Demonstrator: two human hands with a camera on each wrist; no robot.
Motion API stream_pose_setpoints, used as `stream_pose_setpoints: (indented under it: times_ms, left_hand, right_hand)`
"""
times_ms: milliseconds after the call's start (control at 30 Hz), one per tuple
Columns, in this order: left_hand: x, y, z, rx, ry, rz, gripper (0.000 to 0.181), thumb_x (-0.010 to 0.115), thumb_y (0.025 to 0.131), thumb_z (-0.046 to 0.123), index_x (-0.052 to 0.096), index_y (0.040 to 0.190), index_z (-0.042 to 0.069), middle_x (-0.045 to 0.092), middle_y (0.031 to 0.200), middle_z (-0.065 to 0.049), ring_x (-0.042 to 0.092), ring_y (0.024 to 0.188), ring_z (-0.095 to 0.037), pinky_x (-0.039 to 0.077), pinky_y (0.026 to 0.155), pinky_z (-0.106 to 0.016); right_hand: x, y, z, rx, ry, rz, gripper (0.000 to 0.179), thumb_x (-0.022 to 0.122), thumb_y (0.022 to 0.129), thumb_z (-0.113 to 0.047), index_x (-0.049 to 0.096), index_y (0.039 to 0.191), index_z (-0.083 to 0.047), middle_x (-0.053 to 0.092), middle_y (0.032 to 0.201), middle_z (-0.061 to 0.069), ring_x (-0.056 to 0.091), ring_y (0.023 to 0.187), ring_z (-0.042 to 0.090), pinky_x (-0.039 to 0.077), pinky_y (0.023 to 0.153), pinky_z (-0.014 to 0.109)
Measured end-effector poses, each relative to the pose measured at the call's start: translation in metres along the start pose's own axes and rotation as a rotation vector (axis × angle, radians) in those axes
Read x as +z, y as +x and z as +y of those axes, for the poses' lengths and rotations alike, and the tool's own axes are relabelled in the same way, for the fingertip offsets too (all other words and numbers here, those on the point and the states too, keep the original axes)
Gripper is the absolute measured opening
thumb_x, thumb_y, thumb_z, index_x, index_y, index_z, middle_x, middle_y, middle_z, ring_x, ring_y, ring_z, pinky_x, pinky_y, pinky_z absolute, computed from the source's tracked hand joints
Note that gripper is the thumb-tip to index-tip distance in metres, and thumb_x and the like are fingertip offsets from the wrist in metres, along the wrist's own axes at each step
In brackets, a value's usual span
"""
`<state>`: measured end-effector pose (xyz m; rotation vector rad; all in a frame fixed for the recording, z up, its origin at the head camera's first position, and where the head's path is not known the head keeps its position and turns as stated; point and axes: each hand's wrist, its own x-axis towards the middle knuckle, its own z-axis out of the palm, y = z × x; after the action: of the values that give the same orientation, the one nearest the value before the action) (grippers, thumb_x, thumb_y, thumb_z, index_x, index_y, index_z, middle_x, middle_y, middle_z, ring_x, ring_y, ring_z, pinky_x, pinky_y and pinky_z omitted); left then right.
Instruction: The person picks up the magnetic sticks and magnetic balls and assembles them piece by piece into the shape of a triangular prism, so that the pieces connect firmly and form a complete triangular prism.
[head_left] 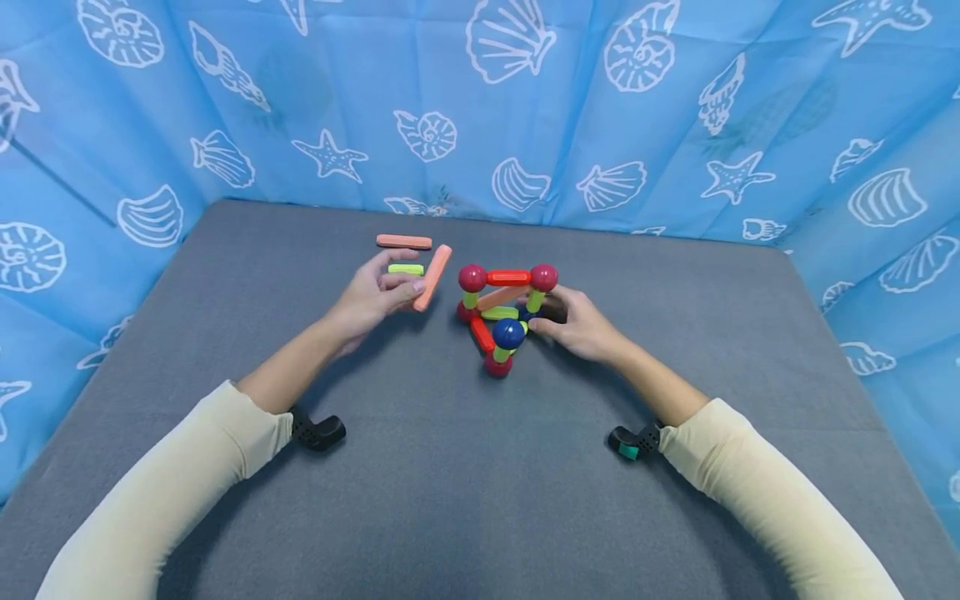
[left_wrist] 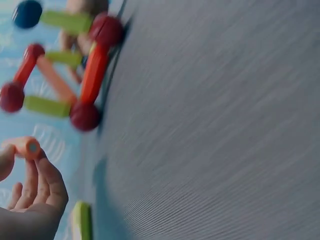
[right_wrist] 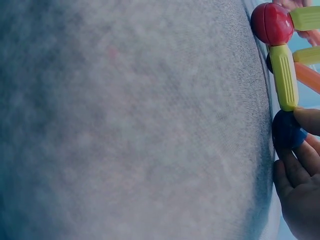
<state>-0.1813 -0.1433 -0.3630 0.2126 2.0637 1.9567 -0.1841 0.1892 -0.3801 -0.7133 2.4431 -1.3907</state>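
My left hand (head_left: 365, 302) pinches a salmon-orange magnetic rod (head_left: 432, 279) between thumb and fingers, tilted above the table left of the structure. In the left wrist view, the round end of this rod (left_wrist: 32, 147) faces the camera. The magnetic structure has a triangular base and short green uprights; a red rod (head_left: 509, 277) bridges two raised red balls (head_left: 472, 278). A raised blue ball (head_left: 509, 334) tops the near upright. On the structure's right, my right hand (head_left: 583, 327) grips a low blue ball (right_wrist: 288, 131), thumb beside the end of a green rod (right_wrist: 285, 80).
Behind my left hand lie another salmon-orange rod (head_left: 403, 242) and a short green rod (head_left: 406, 269). The grey table (head_left: 480, 483) reaches back to a blue curtain (head_left: 360, 75) with white shell prints. Black wrist devices (head_left: 321, 433) sit at both cuffs.
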Motion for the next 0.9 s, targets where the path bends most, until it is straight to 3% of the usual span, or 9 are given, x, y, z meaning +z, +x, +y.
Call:
stream_pose_setpoints:
  times_ms: [100, 233, 467, 667, 900]
  left_hand:
    - [0.008, -0.011, -0.007, -0.011, -0.053, -0.052, 0.060, 0.063, 0.099, 0.011, 0.032, 0.150, 0.006, 0.063, 0.124, -0.017, 0.066, 0.101, -0.018, 0.055, 0.089, -0.033]
    - [0.017, -0.020, -0.014, 0.024, -0.029, -0.101, 0.060, 0.064, 0.097, 0.007, 0.033, 0.148, 0.010, 0.064, 0.114, -0.014, 0.067, 0.095, -0.020, 0.054, 0.085, -0.032]
    - [0.041, -0.021, -0.016, 0.076, 0.034, -0.154, 0.065, 0.069, 0.093, 0.005, 0.035, 0.148, 0.014, 0.064, 0.107, -0.012, 0.068, 0.091, -0.030, 0.045, 0.067, -0.027]
    - [0.061, -0.017, -0.016, 0.089, 0.039, -0.146, 0.074, 0.071, 0.090, 0.001, 0.030, 0.151, 0.011, 0.064, 0.108, -0.016, 0.070, 0.094, -0.025, 0.052, 0.075, -0.027]
    - [0.072, -0.014, -0.016, 0.096, 0.048, -0.071, 0.076, 0.072, 0.090, 0.003, 0.029, 0.152, 0.014, 0.067, 0.106, -0.015, 0.071, 0.091, -0.024, 0.055, 0.078, -0.030]
  right_hand:
    - [0.000, 0.001, 0.000, 0.003, 0.004, -0.004, 0.048, 0.065, 0.093, 0.002, 0.049, 0.138, 0.003, 0.060, 0.133, 0.022, 0.051, 0.131, 0.036, 0.035, 0.110, 0.053]
    - [0.000, 0.001, 0.000, 0.007, 0.008, -0.007, 0.049, 0.065, 0.093, 0.001, 0.049, 0.139, 0.002, 0.059, 0.134, 0.021, 0.051, 0.131, 0.035, 0.035, 0.110, 0.053]
    - [-0.001, 0.001, 0.002, -0.001, 0.011, -0.003, 0.047, 0.064, 0.093, 0.002, 0.050, 0.138, 0.003, 0.060, 0.134, 0.021, 0.051, 0.130, 0.036, 0.036, 0.110, 0.054]
    - [-0.001, 0.001, 0.001, 0.009, 0.014, 0.004, 0.047, 0.065, 0.093, 0.000, 0.051, 0.138, 0.002, 0.060, 0.135, 0.019, 0.052, 0.130, 0.034, 0.036, 0.110, 0.052]
    - [-0.001, 0.001, 0.002, 0.007, 0.012, -0.002, 0.047, 0.064, 0.095, -0.001, 0.049, 0.140, 0.002, 0.059, 0.136, 0.019, 0.051, 0.131, 0.034, 0.036, 0.110, 0.053]
